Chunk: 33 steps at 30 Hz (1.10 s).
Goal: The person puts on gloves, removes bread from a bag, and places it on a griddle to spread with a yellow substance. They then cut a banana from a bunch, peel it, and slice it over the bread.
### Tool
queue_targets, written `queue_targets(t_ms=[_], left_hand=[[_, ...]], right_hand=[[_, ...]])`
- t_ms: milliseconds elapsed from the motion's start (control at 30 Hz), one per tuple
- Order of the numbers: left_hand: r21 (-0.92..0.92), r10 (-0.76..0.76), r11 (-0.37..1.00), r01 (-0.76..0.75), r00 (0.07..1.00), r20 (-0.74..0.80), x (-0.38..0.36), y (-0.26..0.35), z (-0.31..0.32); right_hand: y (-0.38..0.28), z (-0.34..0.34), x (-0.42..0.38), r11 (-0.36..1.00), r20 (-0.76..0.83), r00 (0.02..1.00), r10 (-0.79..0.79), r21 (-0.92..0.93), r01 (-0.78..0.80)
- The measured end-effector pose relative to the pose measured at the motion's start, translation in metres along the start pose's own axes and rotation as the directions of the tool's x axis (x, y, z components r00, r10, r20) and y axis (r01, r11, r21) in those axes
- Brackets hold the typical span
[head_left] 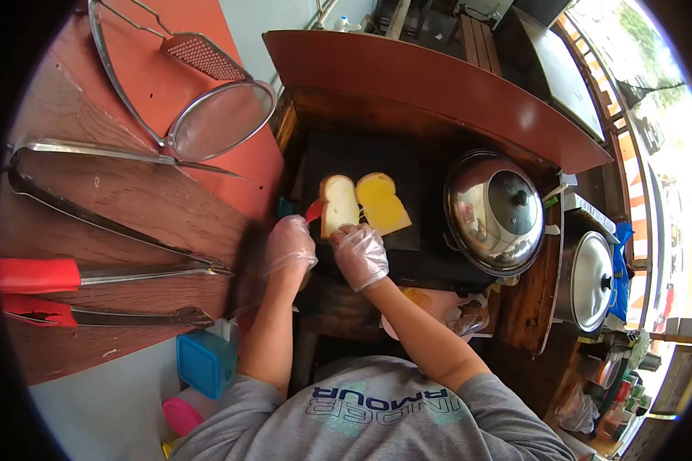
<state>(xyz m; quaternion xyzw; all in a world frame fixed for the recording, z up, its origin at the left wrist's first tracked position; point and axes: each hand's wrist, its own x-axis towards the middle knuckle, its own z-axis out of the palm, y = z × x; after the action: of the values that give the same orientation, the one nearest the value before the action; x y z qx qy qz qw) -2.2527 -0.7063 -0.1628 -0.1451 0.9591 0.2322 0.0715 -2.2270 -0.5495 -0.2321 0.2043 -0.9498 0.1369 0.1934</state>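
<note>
Two slices of bread lie side by side on a dark flat surface point(323, 154). The left slice point(341, 201) is plain white on top; the right slice point(384, 206) carries a yellow layer. My left hand point(291, 242), in a clear plastic glove, is closed around a red utensil point(314, 210) whose red end touches the plain slice's left edge. My gloved right hand point(360, 252) is at the bottom of the plain slice, its fingers bent together against the bread's lower edge.
A pot with a glass lid point(496, 211) stands right of the bread, with another lidded pot point(592, 282) beyond. Tongs point(131, 273) and a strainer point(221, 121) lie at left. A red-brown board point(438, 92) rises behind. Below sits a blue container point(206, 361).
</note>
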Motion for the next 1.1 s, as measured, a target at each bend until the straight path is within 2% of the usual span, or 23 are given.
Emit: queue_targets(t_ms=[67,100,167,233,267,300,333,367,400,467,600,667,700,767,800,833,900,967,1000,1067,1100], left_hand=[[0.047,-0.016,0.999,0.018,0.999,-0.04,0.003,0.001,-0.001],[0.089,-0.032,0.995,0.039,0.997,-0.076,0.003,0.002,-0.001],[0.093,-0.022,0.995,0.033,0.993,-0.115,-0.001,0.002,-0.001],[0.043,0.054,0.998,-0.047,0.984,-0.172,-0.005,-0.001,0.008],[0.041,0.053,0.998,-0.047,0.984,-0.17,-0.008,-0.003,0.014],[0.028,0.121,0.993,-0.119,0.981,-0.148,-0.009,-0.003,0.021],[0.013,0.191,0.982,-0.19,0.973,-0.128,-0.011,-0.005,0.029],[0.066,0.177,0.982,-0.174,0.983,-0.04,-0.01,-0.007,0.041],[0.051,0.164,0.985,-0.162,0.986,-0.03,-0.015,-0.004,0.043],[0.038,0.153,0.988,-0.152,0.988,-0.019,-0.017,-0.003,0.046],[0.038,0.183,0.982,-0.183,0.983,0.016,-0.017,-0.005,0.046],[0.036,0.194,0.98,-0.194,0.981,0.017,-0.017,-0.004,0.044],[0.035,0.199,0.979,-0.2,0.98,0.02,-0.018,-0.004,0.043],[0.035,0.206,0.978,-0.207,0.978,0.022,-0.018,-0.005,0.045],[0.045,0.207,0.977,-0.208,0.978,0.024,-0.016,-0.006,0.048],[0.054,0.208,0.976,-0.209,0.978,0.025,-0.016,-0.007,0.05],[0.032,0.218,0.975,-0.218,0.976,0.019,-0.016,-0.008,0.05],[0.008,0.225,0.974,-0.225,0.974,0.013,-0.016,-0.009,0.049],[-0.019,0.211,0.977,-0.211,0.977,0.028,-0.014,-0.01,0.049],[-0.049,0.197,0.98,-0.195,0.979,0.044,-0.016,-0.012,0.047],[-0.122,0.193,0.972,-0.2,0.979,-0.062,-0.018,-0.013,0.045]], right_hand=[[0.015,0.013,-0.013,0.996,0.06,0.998,-0.029,-0.082,0.034],[0.017,-0.024,-0.01,0.972,0.16,0.974,0.161,-0.197,-0.128],[0.045,-0.036,-0.009,0.941,-0.045,0.944,0.327,0.112,-0.32],[0.068,-0.053,-0.006,0.873,-0.005,0.882,0.47,0.148,-0.465],[0.076,-0.063,-0.003,0.799,0.095,0.821,0.563,0.193,-0.57],[0.087,-0.049,-0.012,0.825,0.015,0.828,0.561,0.075,-0.56],[0.093,-0.046,-0.012,0.765,0.127,0.765,0.631,0.059,-0.641],[0.098,-0.042,-0.011,0.7,0.234,0.686,0.689,0.032,-0.713],[0.098,-0.048,-0.004,0.701,0.232,0.687,0.688,0.032,-0.713],[0.095,-0.061,0.008,0.624,0.488,0.546,0.68,0.006,-0.782],[0.106,-0.02,-0.011,0.575,0.442,0.559,0.702,0.112,-0.81],[0.117,0.001,-0.018,0.509,0.427,0.545,0.722,0.206,-0.836],[0.113,-0.006,-0.013,0.507,0.426,0.544,0.723,0.207,-0.837],[0.1,-0.03,0.004,0.195,0.618,0.325,0.716,0.271,-0.943],[0.105,-0.024,0.003,0.192,0.619,0.324,0.716,0.272,-0.943],[0.114,-0.016,0.002,0.39,0.641,0.438,0.63,0.226,-0.893],[0.119,-0.008,-0.001,0.573,0.667,0.531,0.523,0.186,-0.798],[0.116,-0.004,-0.002,0.356,0.595,0.513,0.619,0.369,-0.858],[0.111,-0.007,-0.001,0.356,0.596,0.513,0.618,0.37,-0.858],[0.091,-0.027,0.005,0.143,0.532,0.539,0.653,0.612,-0.777],[0.079,-0.044,0.016,0.143,0.532,0.539,0.653,0.612,-0.778]])
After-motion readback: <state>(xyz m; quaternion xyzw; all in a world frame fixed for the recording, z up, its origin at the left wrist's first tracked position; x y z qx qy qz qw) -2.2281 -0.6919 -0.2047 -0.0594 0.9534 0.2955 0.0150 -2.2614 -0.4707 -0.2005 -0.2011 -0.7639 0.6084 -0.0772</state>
